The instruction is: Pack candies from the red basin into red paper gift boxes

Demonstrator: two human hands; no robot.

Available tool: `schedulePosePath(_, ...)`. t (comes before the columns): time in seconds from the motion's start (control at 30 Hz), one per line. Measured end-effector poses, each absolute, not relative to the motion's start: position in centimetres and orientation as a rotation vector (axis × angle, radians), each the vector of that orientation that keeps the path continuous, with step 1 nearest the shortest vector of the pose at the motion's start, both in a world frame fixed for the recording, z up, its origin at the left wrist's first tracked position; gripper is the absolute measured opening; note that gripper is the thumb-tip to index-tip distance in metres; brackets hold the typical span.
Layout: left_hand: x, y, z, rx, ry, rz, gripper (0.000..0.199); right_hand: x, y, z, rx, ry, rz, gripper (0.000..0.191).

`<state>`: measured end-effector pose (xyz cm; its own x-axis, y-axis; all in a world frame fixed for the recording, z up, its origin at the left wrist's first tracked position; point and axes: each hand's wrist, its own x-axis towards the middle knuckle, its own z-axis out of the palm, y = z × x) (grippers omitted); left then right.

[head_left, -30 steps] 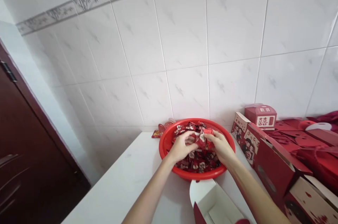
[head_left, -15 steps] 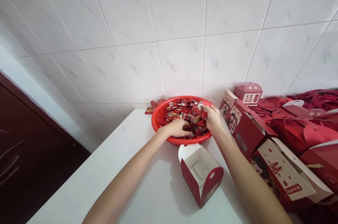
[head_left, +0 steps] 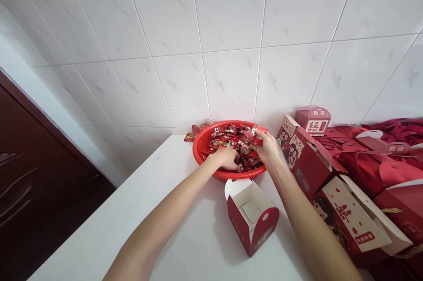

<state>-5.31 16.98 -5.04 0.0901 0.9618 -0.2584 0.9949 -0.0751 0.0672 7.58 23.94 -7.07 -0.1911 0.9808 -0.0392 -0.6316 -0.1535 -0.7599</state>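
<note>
A round red plastic basket (head_left: 199, 149) holds a heap of wrapped candies (head_left: 228, 132), mostly in red wrappers. Over the front of the heap is my left hand (head_left: 226, 158), its fingers curled down among the candies, so what they grip is hidden. At the basket's right side my right hand (head_left: 267, 147) pinches a red-wrapped candy (head_left: 251, 134) between thumb and fingers. Just in front of the basket stands a red paper gift box (head_left: 253, 217) with its top open and a white inside; its bottom shows bare.
To the right crowd several red and cream gift boxes (head_left: 355, 215), with a small pink-red box (head_left: 313, 120) behind them. Packets (head_left: 197, 130) lie behind the basket by the tiled wall (head_left: 231, 73). A dark red door (head_left: 33, 184) is beyond the white table's (head_left: 158, 170) left edge.
The camera view has shifted slightly. My left hand stays low in the candies with a small finger movement, and my right hand still holds the red candy at the basket's right side.
</note>
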Motion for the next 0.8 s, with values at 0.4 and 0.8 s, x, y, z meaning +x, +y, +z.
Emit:
schedulePosePath(0.4, -7.3, 17.6, -6.8, 2.043, 1.872, 0.335, 0.032, 7.5, 24.1, -7.4, -0.666, -0.733, 1.579, 0.022)
schedulePosePath(0.8, -7.3, 17.1, -5.9, 2.017, 2.188, 0.844, 0.037, 7.6, 24.1, -7.4, -0.678, -0.741, 1.557, 0.021)
